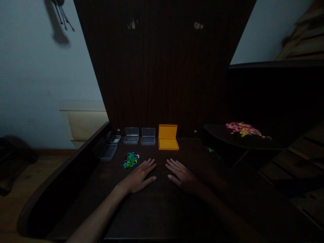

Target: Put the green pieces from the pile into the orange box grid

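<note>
My left hand [139,176] lies flat on the dark wooden tabletop [154,209], fingers stretched out, holding nothing. Just beyond its fingers, to the left, is a small heap of green, blue and yellow pieces [131,160], too small to name exactly. My right hand [181,175] also rests palm down with its fingers extended and nothing in it. Ahead of both hands an orange box [168,144] stands with its lid raised. Two clear plastic boxes [131,139] with raised lids are to its left.
More clear containers [108,152] sit by the raised left side panel [76,162]. On the right, a dark raised shelf [215,131] bears a pile of pink, red and yellow bits [243,129]. Small red and green items [210,150] lie near that shelf. A tall dark panel [162,67] closes the back.
</note>
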A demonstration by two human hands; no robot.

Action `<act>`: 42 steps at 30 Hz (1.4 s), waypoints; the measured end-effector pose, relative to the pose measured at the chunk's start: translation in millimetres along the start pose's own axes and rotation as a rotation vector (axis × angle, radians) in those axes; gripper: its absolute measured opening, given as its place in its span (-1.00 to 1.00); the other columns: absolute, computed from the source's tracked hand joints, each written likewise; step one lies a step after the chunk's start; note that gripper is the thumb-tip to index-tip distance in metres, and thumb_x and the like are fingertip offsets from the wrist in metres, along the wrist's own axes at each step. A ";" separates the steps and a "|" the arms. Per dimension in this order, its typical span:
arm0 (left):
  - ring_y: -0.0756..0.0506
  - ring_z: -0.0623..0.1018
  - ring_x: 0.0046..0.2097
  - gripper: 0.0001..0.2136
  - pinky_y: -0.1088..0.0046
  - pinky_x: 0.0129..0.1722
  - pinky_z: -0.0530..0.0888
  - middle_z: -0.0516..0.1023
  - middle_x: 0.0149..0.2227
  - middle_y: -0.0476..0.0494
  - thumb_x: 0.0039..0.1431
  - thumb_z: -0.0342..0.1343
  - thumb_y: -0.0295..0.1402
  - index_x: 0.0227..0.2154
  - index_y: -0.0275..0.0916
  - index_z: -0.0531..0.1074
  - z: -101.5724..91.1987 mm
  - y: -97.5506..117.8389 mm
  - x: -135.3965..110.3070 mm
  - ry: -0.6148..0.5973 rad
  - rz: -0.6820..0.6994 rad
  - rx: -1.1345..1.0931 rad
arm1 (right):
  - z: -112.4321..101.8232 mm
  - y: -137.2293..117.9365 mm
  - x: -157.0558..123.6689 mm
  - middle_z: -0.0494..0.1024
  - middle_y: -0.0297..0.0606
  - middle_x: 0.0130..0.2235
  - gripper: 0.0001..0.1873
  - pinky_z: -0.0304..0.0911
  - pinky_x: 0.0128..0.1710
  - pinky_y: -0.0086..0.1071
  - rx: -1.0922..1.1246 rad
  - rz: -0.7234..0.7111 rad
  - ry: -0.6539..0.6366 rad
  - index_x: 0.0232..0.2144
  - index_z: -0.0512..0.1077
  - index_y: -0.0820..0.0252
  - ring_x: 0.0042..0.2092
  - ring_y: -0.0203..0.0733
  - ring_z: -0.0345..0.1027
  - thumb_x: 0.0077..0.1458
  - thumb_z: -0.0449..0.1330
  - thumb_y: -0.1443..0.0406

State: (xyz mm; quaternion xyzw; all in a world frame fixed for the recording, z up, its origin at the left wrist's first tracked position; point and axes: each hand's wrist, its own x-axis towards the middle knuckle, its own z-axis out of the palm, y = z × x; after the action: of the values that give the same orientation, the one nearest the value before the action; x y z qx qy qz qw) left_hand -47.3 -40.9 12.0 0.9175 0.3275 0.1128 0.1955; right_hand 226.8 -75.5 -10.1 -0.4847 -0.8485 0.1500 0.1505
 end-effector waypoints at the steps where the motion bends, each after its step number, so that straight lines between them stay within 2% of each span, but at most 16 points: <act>1: -0.20 -0.02 0.38 -0.42 0.10 0.34 0.05 -0.03 0.37 -0.16 0.32 -0.15 0.00 0.31 -0.12 0.05 -0.1 0.1 0.2 -0.007 -0.006 -0.003 | -0.1 -0.2 0.0 0.05 -0.21 0.34 -0.40 -0.20 0.36 -0.02 -0.007 0.003 -0.005 0.28 0.15 0.13 0.38 -0.08 -0.18 0.30 -0.07 0.02; 6: -0.21 -0.01 0.38 -0.42 0.09 0.34 0.05 -0.03 0.37 -0.17 0.31 -0.14 0.00 0.31 -0.13 0.06 1.5 -2.2 0.9 -0.011 -0.008 -0.002 | -1.9 -2.2 0.4 0.04 -0.17 0.34 -0.40 -0.20 0.36 -0.02 -0.009 0.007 -0.011 0.27 0.16 0.20 0.38 -0.07 -0.18 0.30 -0.06 0.04; 23: -0.21 -0.03 0.38 -0.39 0.07 0.34 0.05 -0.03 0.37 -0.23 0.32 -0.19 0.02 0.31 -0.22 0.05 -0.3 1.5 1.3 -0.036 -0.021 0.058 | -0.6 -0.8 1.3 0.05 -0.17 0.34 -0.41 -0.18 0.35 -0.01 -0.002 0.005 -0.004 0.27 0.16 0.17 0.37 -0.06 -0.17 0.29 -0.03 0.05; 37: -0.20 -0.01 0.38 -0.43 0.09 0.33 0.07 -0.03 0.37 -0.19 0.34 -0.19 -0.02 0.32 -0.13 0.01 1.6 -0.3 1.0 -0.001 0.037 0.103 | -3.3 -3.5 0.7 0.07 -0.16 0.33 -0.42 -0.18 0.35 0.02 0.026 0.002 0.008 0.27 0.18 0.14 0.37 -0.04 -0.15 0.28 0.00 0.07; 42: -0.21 -0.01 0.38 -0.42 0.08 0.33 0.07 -0.04 0.37 -0.21 0.34 -0.20 -0.01 0.32 -0.16 0.01 2.9 -1.9 1.2 -0.017 0.019 0.108 | -1.4 -2.1 0.5 0.08 -0.17 0.33 -0.42 -0.18 0.35 0.01 0.014 0.005 0.014 0.27 0.18 0.14 0.37 -0.05 -0.15 0.28 0.00 0.06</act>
State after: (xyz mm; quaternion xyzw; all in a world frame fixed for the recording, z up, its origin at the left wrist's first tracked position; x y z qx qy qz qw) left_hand -46.4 -39.6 8.7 0.9308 0.3225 0.0889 0.1471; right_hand 225.5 -75.9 -7.9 -0.4866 -0.8453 0.1529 0.1593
